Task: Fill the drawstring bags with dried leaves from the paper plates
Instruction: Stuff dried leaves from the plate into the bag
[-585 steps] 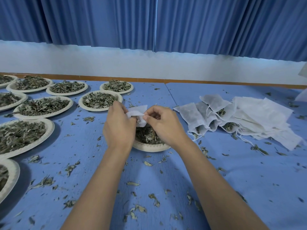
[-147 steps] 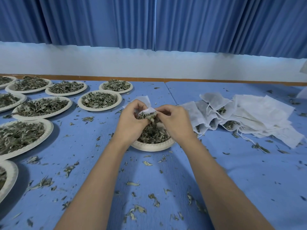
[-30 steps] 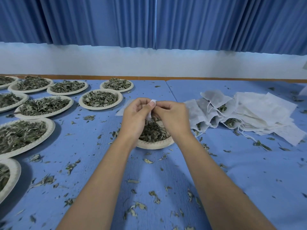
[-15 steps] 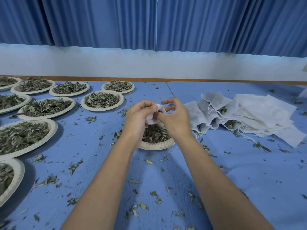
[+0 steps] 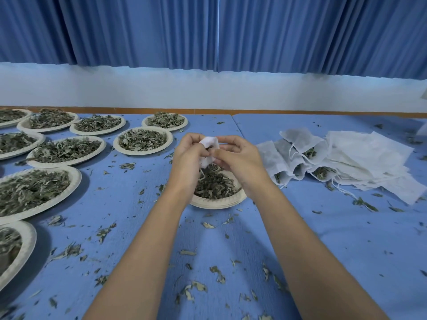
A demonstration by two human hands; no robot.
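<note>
A person's left hand [image 5: 188, 155] and right hand [image 5: 240, 158] meet over a paper plate [image 5: 217, 202] of dried leaves [image 5: 212, 183]. The fingers [image 5: 193, 140] of both are curled in and pinch a small white drawstring bag [image 5: 209, 144] between them. The bag is held in the air just above the plate, crumpled in the grip, with a thin cord [image 5: 202, 175] trailing down towards the leaves. Whether its mouth is open or being drawn closed cannot be told from here, and no leaves show on or in it.

To the right, on the blue surface [image 5: 323, 239], a cluster of filled bags [image 5: 298, 155] lies on its side, with green leaf showing at several mouths. The cluster touches a larger heap of flat bags [image 5: 369, 162] that look empty. To the left, nine or so more plates [image 5: 169, 140] stand heaped with leaves, apparently untouched. Loose leaf fragments [image 5: 104, 232] are strewn across the surface around the forearms. A blue curtain [image 5: 208, 31] hangs behind.

Judged from this layout, the job is at an early stage. A handful of bags are done and one is in hand. The plate under the hands holds a good share of its leaves, and the unfilled bags and full plates far outnumber what is finished.
</note>
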